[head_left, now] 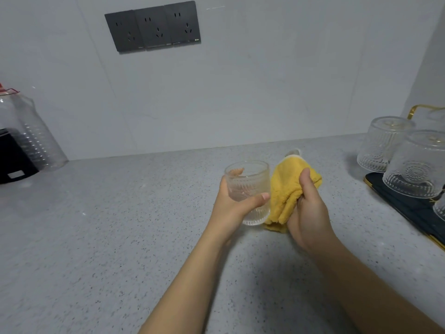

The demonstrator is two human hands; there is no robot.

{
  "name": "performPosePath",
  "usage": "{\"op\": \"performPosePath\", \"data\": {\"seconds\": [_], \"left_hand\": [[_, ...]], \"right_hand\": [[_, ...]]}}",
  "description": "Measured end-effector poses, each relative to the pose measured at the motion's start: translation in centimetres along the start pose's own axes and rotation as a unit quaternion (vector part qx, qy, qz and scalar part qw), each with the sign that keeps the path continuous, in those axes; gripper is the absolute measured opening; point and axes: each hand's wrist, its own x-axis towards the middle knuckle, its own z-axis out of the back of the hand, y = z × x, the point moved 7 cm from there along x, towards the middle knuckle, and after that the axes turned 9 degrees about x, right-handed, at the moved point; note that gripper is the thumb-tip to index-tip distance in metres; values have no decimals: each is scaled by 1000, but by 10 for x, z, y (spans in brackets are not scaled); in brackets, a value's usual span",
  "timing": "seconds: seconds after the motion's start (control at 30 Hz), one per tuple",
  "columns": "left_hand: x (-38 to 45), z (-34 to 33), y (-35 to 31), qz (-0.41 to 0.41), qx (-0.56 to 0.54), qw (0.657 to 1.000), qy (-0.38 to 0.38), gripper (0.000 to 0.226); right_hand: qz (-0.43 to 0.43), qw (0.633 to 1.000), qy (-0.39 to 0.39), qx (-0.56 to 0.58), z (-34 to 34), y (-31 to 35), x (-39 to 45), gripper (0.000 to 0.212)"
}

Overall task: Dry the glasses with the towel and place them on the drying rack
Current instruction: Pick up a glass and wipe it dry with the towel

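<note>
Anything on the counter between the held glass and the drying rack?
Nothing visible on the counter. The glass is in the left hand; the yellow towel and right hand sit on its rack side. The drying rack already holds upturned glasses on its near end.

Your left hand (231, 203) wraps around a clear ribbed glass (249, 189), mouth up, thumb across its front and fingers showing through the far wall. Your right hand (305, 210) grips a bunched yellow towel (286, 189) just beside the glass; whether cloth and glass touch is unclear. Both hands are above the grey speckled counter (120, 225). At the right edge, a dark drying rack (409, 208) with gold trim carries patterned glasses mouth down, the nearest (416, 165) in front of another (382, 143). On the far left stands a clear plastic jug (33, 136) beside a black appliance (12, 157). A dark triple socket panel (153, 26) sits on the wall.
</note>
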Motion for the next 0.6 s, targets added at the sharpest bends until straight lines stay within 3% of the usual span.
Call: {"op": "performPosePath", "data": {"seconds": [0.1,0.23,0.37,0.5,0.6], "left_hand": [[-6,-2,-2,-3,80,996,26,75],[-11,-11,2,19,109,991,73,68],[-11,-21,6,59,18,990,123,65],[-12,-28,13,104,-12,981,164,67],[-19,-36,14,165,-103,956,219,44]], "right_hand": [[57,991,-26,-120,6,11,-3,58],[192,944,-56,-261,1,27,-16,39],[264,922,-57,-277,-2,33,-22,43],[255,931,-27,-261,-3,39,-20,39],[267,928,-28,-258,-2,44,-19,42]]}}
